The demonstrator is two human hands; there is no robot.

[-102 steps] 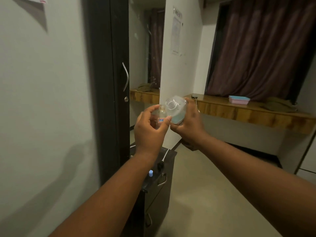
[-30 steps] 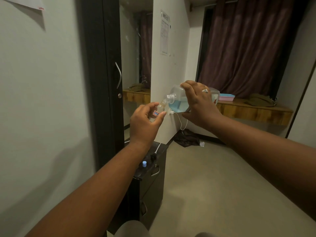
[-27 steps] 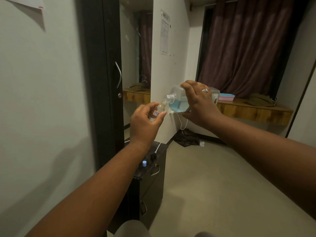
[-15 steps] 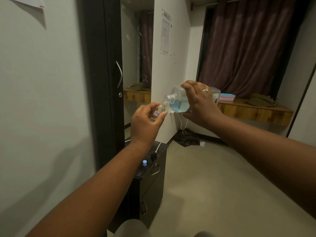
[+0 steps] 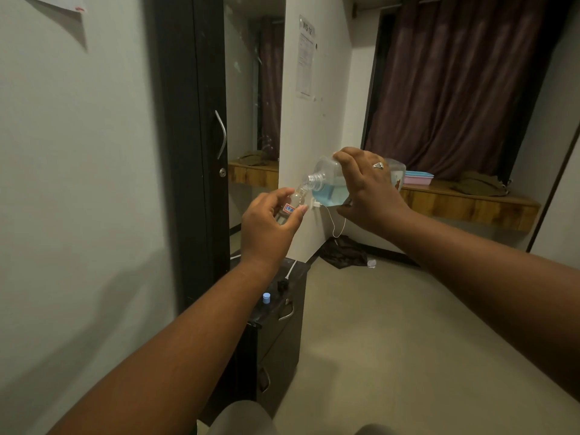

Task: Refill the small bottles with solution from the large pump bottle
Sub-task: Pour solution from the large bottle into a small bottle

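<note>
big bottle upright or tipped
Tipped: the big bottle lies nearly sideways in the right hand, open neck down-left at the small bottle.

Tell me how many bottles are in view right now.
2. The small bottle is pinched in the left hand. The large bottle, tilted neck-down toward it, is gripped by the right hand. Others may be out of sight.

Dim room — pale walls (image 5: 78, 183), dark door (image 5: 191, 152), maroon curtains (image 5: 455, 83), wooden ledge (image 5: 464, 205), beige floor (image 5: 392, 340).
</note>
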